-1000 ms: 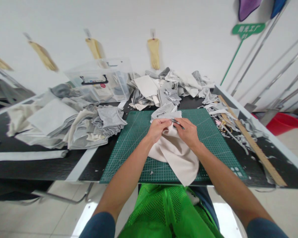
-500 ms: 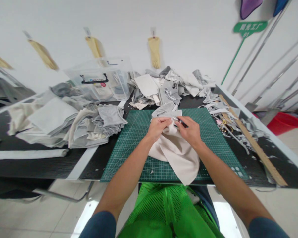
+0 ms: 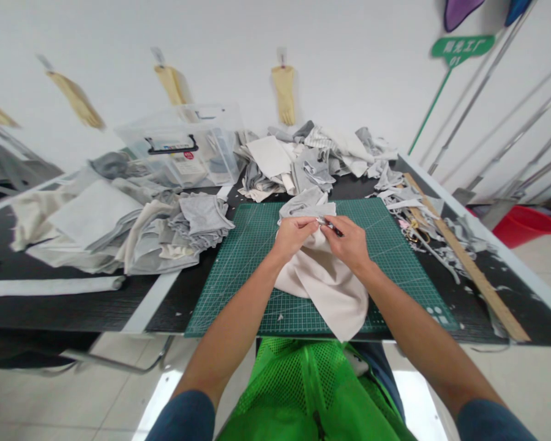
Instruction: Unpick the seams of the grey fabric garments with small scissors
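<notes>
My left hand [image 3: 291, 240] is closed, pinching the gathered upper edge of a cream cloth [image 3: 333, 297] between thumb and fingertips. In my right hand [image 3: 351, 244] is a small dark tool [image 3: 335, 231], perhaps thread snips, mostly covered by the fingers. Its tip is at the pinched edge, close to my left fingertips. The cream cloth hangs in folds over a green cutting mat [image 3: 239, 275], with one corner at the mat's front edge. Just beyond my hands lies a folded grey cloth [image 3: 305, 203] on the mat.
Piles of grey and cream cloth [image 3: 94, 214] lie left, with more fabric pieces [image 3: 270, 158] at the back. A clear plastic box [image 3: 188, 156] stands behind the left pile. Scraps [image 3: 404, 202] and a wooden ruler [image 3: 468, 263] lie right. A white roll [image 3: 50, 287] rests front left.
The right hand and the dark tool have shifted slightly at the cloth's edge, and less of the tool now shows. The left hand keeps its pinch; the cloth lies nearly unchanged.
</notes>
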The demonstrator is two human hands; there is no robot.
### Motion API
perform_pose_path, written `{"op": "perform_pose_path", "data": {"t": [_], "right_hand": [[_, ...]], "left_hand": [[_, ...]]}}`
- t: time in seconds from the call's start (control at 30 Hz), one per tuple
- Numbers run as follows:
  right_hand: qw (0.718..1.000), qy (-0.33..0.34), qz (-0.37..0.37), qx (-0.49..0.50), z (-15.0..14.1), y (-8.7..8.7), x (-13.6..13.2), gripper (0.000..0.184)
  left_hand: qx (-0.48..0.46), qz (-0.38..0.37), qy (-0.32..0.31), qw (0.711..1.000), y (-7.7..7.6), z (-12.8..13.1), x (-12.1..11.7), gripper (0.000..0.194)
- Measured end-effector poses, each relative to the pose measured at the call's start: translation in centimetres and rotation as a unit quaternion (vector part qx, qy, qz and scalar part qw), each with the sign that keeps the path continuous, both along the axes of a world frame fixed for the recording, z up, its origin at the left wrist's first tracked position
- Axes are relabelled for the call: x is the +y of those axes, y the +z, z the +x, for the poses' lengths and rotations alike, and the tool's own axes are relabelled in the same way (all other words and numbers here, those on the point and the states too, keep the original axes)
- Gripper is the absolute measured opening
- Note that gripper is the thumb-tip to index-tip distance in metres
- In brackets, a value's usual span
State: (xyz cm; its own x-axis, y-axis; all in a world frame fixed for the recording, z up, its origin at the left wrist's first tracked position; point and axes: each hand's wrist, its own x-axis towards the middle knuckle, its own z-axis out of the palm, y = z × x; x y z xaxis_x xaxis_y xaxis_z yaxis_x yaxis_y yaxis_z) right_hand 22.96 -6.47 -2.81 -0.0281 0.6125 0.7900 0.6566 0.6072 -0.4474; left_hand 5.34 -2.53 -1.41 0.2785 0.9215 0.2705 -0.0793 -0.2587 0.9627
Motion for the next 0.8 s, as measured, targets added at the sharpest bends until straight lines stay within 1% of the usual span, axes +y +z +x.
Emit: {"op": "perform_pose_path", "data": {"t": [0.33,0.53,0.67,0.8], "right_hand": [[1.0,0.009,-0.003,-0.003,-0.1,0.21,-0.21,0.024],[1.0,0.01,-0.015,0.011,-0.18,0.27,-0.25,0.022],[0.998,0.002,-0.037,0.049,0.03,0.18,-0.04,0.023],[0.992,-0.023,-0.065,0.107,0.47,-0.08,0.33,0.03]], "left_hand": [[0.008,0.016,0.001,1.0,0.2,0.07,-0.2,0.023],[0.016,0.016,0.021,1.0,0.1,0.12,-0.18,0.028],[0.001,0.012,0.023,1.0,0.24,0.28,-0.29,0.029],[-0.01,0.026,0.03,0.999,0.2,0.3,-0.1,0.024]]}}
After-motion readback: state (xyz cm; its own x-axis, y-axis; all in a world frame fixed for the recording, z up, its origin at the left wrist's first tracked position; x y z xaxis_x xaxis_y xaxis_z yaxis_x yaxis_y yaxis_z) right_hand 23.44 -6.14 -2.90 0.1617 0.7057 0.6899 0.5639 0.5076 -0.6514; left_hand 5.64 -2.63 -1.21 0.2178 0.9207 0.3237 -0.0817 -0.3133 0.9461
